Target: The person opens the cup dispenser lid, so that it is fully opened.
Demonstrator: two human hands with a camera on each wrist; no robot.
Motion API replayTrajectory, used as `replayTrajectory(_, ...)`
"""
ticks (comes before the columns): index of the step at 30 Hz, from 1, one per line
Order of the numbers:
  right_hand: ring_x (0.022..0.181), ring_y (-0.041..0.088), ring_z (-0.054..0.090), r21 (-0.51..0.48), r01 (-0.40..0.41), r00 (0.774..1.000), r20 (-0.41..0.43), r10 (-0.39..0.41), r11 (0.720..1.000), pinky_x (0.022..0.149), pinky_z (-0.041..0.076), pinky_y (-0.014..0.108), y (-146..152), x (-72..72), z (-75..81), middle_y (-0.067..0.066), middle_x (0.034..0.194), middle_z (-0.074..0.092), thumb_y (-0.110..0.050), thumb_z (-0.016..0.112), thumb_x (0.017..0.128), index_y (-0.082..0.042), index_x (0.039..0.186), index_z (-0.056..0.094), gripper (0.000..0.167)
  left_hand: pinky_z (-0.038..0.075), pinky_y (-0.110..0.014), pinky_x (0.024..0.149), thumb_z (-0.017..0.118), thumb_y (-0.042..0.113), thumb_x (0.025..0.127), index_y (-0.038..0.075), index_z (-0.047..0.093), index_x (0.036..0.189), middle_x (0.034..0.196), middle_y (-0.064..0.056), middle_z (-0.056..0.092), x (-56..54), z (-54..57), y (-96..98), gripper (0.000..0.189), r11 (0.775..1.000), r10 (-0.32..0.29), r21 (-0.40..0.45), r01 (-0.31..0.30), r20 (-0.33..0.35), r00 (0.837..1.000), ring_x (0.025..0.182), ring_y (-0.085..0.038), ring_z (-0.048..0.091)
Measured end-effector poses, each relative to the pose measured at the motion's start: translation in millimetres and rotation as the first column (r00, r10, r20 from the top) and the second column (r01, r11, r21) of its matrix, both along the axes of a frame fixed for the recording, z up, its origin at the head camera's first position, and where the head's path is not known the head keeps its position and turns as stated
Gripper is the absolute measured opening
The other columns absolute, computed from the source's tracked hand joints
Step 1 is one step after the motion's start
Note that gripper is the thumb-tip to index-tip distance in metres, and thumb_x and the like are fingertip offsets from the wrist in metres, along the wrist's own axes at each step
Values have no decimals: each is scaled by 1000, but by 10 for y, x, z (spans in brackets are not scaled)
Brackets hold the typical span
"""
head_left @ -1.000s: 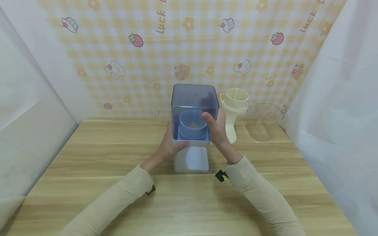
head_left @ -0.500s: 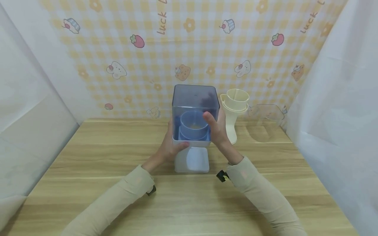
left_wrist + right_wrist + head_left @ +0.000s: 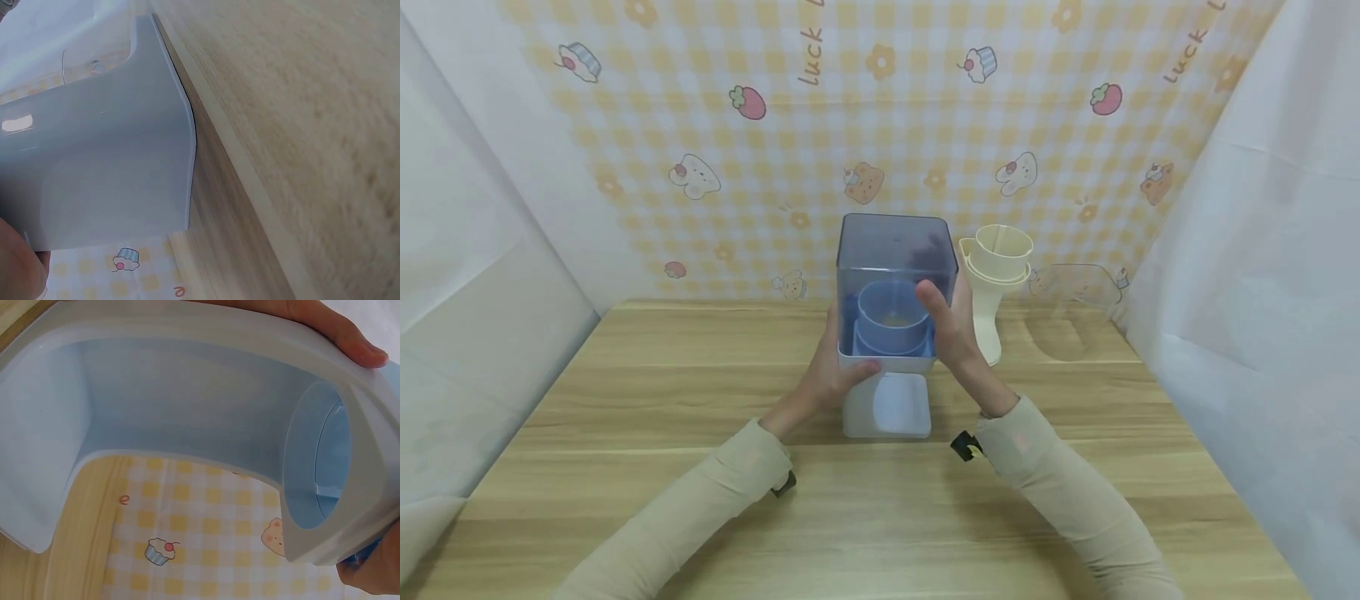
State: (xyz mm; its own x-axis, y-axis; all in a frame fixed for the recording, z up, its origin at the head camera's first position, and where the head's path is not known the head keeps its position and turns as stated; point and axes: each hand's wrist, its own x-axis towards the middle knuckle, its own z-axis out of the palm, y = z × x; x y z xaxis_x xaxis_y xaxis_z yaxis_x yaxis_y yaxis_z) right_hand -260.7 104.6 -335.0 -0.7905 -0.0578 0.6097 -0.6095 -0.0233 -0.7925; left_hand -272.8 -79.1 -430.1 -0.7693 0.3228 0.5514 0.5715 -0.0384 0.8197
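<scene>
Upright on the wooden table is a white dispenser-like stand (image 3: 902, 406), topped by a smoky translucent box cover (image 3: 891, 242). A round blue cup (image 3: 891, 329) shows through the cover. My left hand (image 3: 827, 367) grips the upper left side, thumb across the white front rim. On the opposite side my right hand (image 3: 957, 329) holds the cover, its thumb lying on the front and its fingers hidden behind. The right wrist view shows the stand's hollow front (image 3: 181, 394) and a round opening (image 3: 303, 469) under the top. In the left wrist view, the stand's smooth side (image 3: 112, 150) fills the middle.
A cream stand with a round cup on top (image 3: 1000, 258) is close by on the right. Further right, near the back edge, a clear plastic cover (image 3: 1067, 321) rests on the table (image 3: 662, 417). A checked cloth (image 3: 737, 183) hangs behind, with white sheets at both sides.
</scene>
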Motion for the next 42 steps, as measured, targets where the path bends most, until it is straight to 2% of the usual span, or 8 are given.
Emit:
replayTrajectory(7, 107, 20, 56, -10, -30, 1000, 0, 30, 1000, 95, 46, 36, 12, -17, 19, 9, 123, 55, -88, 60, 68, -5, 141, 39, 112, 46, -43, 109, 74, 74, 71, 30, 9, 159, 148, -10, 43, -5, -2, -6, 117, 1000, 17, -12, -17, -6, 1000, 129, -28, 51)
replayTrajectory(14, 105, 20, 57, -19, -20, 1000, -16, 19, 1000, 92, 48, 34, 3, -18, 15, 7, 119, 57, -87, 61, 69, -5, 137, 43, 109, 45, -41, 110, 76, 72, 71, 30, 8, 159, 150, -11, 42, -15, -5, -6, 119, 1000, -11, 13, 11, -9, 1000, 130, -30, 50)
replayTrajectory(23, 101, 20, 59, -5, 25, 998, -51, -25, 1000, 90, 49, 38, 11, -12, -15, 8, 115, 59, -88, 60, 69, -2, 132, 48, 107, 46, -40, 109, 74, 75, 70, 28, 11, 159, 148, -10, 43, 2, 5, -3, 118, 1000, 14, -16, -14, 11, 1000, 128, -29, 52)
replayTrajectory(33, 101, 18, 60, -42, 4, 998, -58, -6, 999, 89, 51, 32, -1, -27, -29, 3, 114, 60, -86, 64, 68, -4, 130, 50, 104, 46, -40, 109, 74, 75, 70, 26, 11, 159, 147, -11, 43, 10, 12, -13, 119, 1000, 10, -12, -10, 18, 1000, 128, -29, 51)
replayTrajectory(42, 97, 17, 61, -56, 5, 997, -82, -10, 998, 85, 52, 33, -5, -27, -41, 1, 111, 61, -85, 65, 68, -4, 127, 51, 100, 46, -40, 108, 73, 75, 70, 27, 12, 158, 147, -11, 43, -12, -10, -6, 117, 1000, 14, -11, -13, 31, 999, 127, -28, 51)
